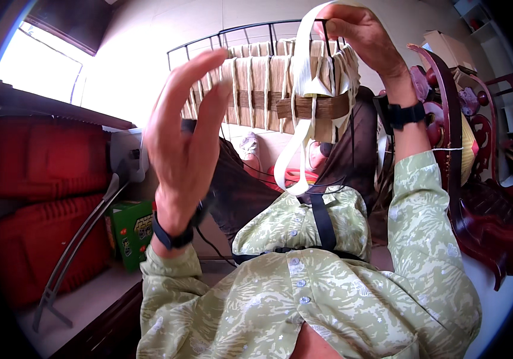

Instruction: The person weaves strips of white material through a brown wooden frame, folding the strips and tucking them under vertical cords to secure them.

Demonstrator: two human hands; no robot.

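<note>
At the top centre of the frame the right hand (358, 30) pinches a white strap (301, 78) at the rim of a half-woven basket (280, 90) on a black wire frame (220, 37), the strap's loop hanging to mid-frame. The left hand (188, 137) is spread and released, fingertips against the basket's left wall. The strap looks light, flat and springy, likely to slip unless gripped by its faces near the weave, while the basket seems stiff enough to steady by its rim.
</note>
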